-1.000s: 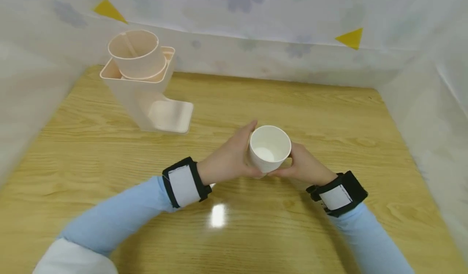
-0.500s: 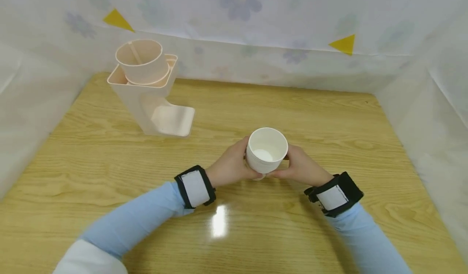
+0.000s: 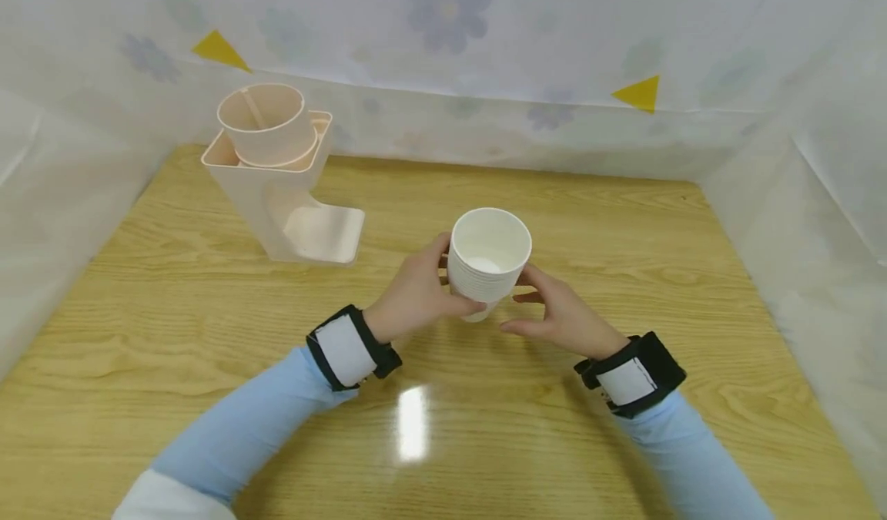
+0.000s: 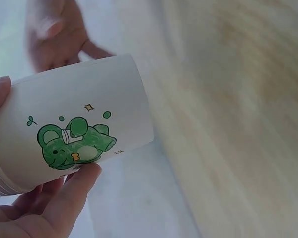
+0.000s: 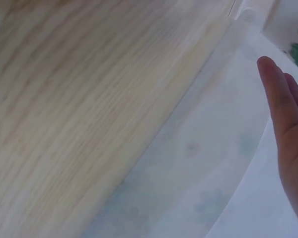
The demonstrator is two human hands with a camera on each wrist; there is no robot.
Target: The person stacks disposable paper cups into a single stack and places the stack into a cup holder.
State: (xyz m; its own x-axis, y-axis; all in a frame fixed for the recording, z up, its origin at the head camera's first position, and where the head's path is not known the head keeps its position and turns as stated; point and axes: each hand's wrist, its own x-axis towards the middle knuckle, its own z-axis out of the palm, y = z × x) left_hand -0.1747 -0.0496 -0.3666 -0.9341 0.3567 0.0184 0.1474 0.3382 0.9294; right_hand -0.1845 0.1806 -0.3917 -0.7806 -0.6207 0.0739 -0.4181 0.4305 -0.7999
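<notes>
My left hand (image 3: 416, 289) grips a stack of white paper cups (image 3: 481, 277) near the middle of the table, thumb on the near side and fingers round the far side. Several stacked rims show below the top one. A green cartoon bear is printed on the outer paper cup (image 4: 74, 114) in the left wrist view. Just right of the stack is my right hand (image 3: 564, 316), its fingers spread and loosely bent, holding nothing; its fingertips are close to the stack, and whether one touches is hard to tell. In the right wrist view the right hand (image 5: 293, 139) shows extended fingers.
A pale pink stand (image 3: 266, 196) with a square top, a round open cylinder (image 3: 270, 139) in it and a flat foot (image 3: 326, 231) is at the back left of the wooden table (image 3: 589, 427). Flower-patterned white cloth (image 3: 443, 119) hangs along the back.
Both hands held the cup stack before. The right hand has loosened its hold and its thumb has come away. The left hand has moved the stack slightly left and farther from me.
</notes>
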